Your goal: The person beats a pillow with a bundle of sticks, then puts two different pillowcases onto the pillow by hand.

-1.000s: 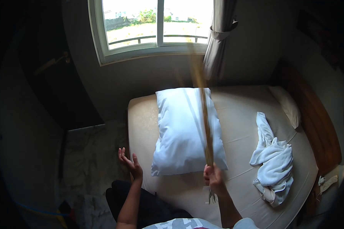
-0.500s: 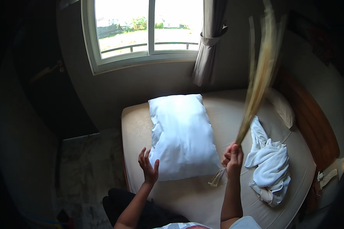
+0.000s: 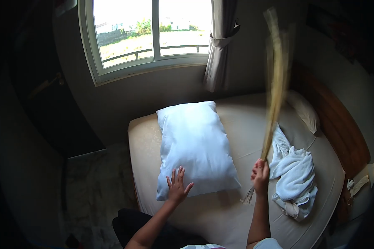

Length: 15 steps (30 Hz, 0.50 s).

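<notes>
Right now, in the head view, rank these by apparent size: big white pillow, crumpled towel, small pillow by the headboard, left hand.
1. big white pillow
2. crumpled towel
3. small pillow and left hand look alike; the hand is nearer the camera, so I leave them unranked.

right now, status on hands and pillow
Left hand open, flat on white pillow. Right hand gripping stick broom, raised over bed. Beside it, crumpled towel.

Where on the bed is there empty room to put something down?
The bare mattress between the white pillow and the crumpled towel is free, and so is the near strip in front of the pillow. Crowded: the right side, where the right hand holds up the stick broom by the towel.
</notes>
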Tool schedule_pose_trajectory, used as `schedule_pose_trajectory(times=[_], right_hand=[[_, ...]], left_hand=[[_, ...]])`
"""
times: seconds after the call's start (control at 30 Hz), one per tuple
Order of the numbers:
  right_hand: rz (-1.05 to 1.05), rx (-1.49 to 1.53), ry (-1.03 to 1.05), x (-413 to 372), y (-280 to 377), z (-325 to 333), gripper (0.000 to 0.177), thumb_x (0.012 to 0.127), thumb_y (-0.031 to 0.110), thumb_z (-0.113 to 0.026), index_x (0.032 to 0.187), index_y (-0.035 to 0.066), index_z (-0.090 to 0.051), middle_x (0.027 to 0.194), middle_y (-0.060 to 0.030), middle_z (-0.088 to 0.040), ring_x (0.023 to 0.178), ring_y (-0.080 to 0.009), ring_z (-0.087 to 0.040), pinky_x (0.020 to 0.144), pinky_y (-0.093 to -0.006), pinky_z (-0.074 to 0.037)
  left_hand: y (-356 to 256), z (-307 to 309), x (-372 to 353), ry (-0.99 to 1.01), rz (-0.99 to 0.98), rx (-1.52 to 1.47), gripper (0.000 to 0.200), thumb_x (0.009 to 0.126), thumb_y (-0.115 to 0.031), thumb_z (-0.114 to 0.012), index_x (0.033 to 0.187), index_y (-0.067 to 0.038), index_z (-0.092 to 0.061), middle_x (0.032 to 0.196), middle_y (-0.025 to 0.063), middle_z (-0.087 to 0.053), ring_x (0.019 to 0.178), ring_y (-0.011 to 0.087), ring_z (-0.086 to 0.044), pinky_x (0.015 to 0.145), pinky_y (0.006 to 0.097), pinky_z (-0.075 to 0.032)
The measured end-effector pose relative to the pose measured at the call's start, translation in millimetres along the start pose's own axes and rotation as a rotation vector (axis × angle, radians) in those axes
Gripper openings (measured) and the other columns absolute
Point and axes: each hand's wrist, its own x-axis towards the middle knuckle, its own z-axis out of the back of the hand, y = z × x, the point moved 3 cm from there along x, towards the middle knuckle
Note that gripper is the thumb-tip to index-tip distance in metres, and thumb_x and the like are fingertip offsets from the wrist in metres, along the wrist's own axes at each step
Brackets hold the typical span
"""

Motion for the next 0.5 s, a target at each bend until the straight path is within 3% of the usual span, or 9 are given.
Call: schedule_pose_trajectory(times=[0.13,0.2,0.23,0.27,0.3,0.33,0.37,0.43,0.5], right_hand=[[0.710,0.217,-0.529,29,46,19,0.028,0.095,0.033,-0.038,0.078,0.010,-0.037,0.060,0.0036,-0.027,0.045,-0.0036,-0.020,0.038,-0.0177,-0.019],[0.627,0.274,-0.688,44,-16,5,0.026,0.095,0.029,-0.039,0.078,0.010,-0.037,0.062,0.0028,-0.029,0.047,-0.0038,-0.022,0.039,-0.0171,-0.019],[0.450,-0.037,-0.524,52,-77,5,0.023,0.094,0.025,-0.039,0.080,0.007,-0.040,0.059,-0.0033,-0.042,0.043,-0.0143,-0.038,0.038,-0.0242,-0.029],[0.340,-0.710,-0.197,55,-141,3,0.026,0.092,0.026,-0.040,0.083,0.003,-0.046,0.064,-0.0153,-0.055,0.054,-0.0315,-0.053,0.046,-0.0371,-0.040],[-0.115,-1.064,0.428,41,-222,7,0.026,0.089,0.022,-0.041,0.085,-0.002,-0.050,0.077,-0.0273,-0.058,0.078,-0.0460,-0.056,0.066,-0.0510,-0.043],[-0.218,-1.168,0.326,5,-207,7,0.034,0.089,0.029,-0.040,0.086,-0.002,-0.054,0.083,-0.0286,-0.058,0.079,-0.0460,-0.057,0.068,-0.0480,-0.044],[0.026,-1.015,0.264,-2,-211,28,0.034,0.089,0.031,-0.042,0.080,-0.001,-0.052,0.072,-0.0222,-0.060,0.064,-0.0388,-0.059,0.060,-0.0441,-0.045],[-0.152,-0.636,0.183,-17,-178,71,0.030,0.091,0.029,-0.046,0.076,0.003,-0.047,0.054,-0.0027,-0.046,0.046,-0.0094,-0.045,0.042,-0.0263,-0.038],[-0.187,-0.495,0.028,-42,-108,83,0.029,0.094,0.025,-0.040,0.075,0.003,-0.044,0.053,-0.0043,-0.046,0.043,-0.0107,-0.045,0.041,-0.0268,-0.037]], left_hand=[[-15,-14,3,-0.029,-0.018,0.054,0.082,0.079,-0.052,-0.054,0.139,-0.010,-0.017,0.146,0.0117,-0.010,0.135,0.0303,-0.002,0.100,0.0601,0.002],[-25,-15,2,-0.047,-0.068,0.024,0.086,0.076,-0.052,-0.057,0.139,-0.010,-0.016,0.146,0.0136,-0.007,0.135,0.0310,0.000,0.100,0.0608,0.004],[-30,-15,2,-0.045,-0.105,0.023,0.088,0.074,-0.052,-0.059,0.139,-0.011,-0.017,0.146,0.0143,-0.007,0.135,0.0313,0.000,0.100,0.0612,0.005],[-35,-15,3,-0.046,-0.144,0.019,0.090,0.072,-0.052,-0.061,0.139,-0.012,-0.017,0.146,0.0150,-0.007,0.135,0.0316,0.001,0.099,0.0616,0.005],[-40,-16,1,0.025,-0.178,0.098,0.091,0.070,-0.051,-0.064,0.140,-0.015,-0.017,0.146,0.0148,-0.007,0.135,0.0316,0.001,0.099,0.0619,0.005],[-43,-17,-2,0.099,-0.214,0.182,0.093,0.067,-0.049,-0.066,0.140,-0.017,-0.017,0.146,0.0146,-0.007,0.135,0.0316,0.001,0.099,0.0622,0.005],[-44,-19,1,0.168,-0.253,0.272,0.095,0.065,-0.048,-0.069,0.140,-0.020,-0.017,0.146,0.0144,-0.007,0.135,0.0316,0.001,0.099,0.0626,0.006],[-48,-31,11,0.166,-0.396,0.407,0.100,0.059,-0.046,-0.072,0.140,-0.025,-0.018,0.146,0.0146,-0.006,0.135,0.0315,0.001,0.099,0.0627,0.006],[-44,-51,22,0.146,-0.491,0.416,0.096,0.061,-0.032,-0.072,0.139,-0.031,-0.017,0.146,0.0132,-0.006,0.136,0.0304,0.000,0.099,0.0638,0.004]])
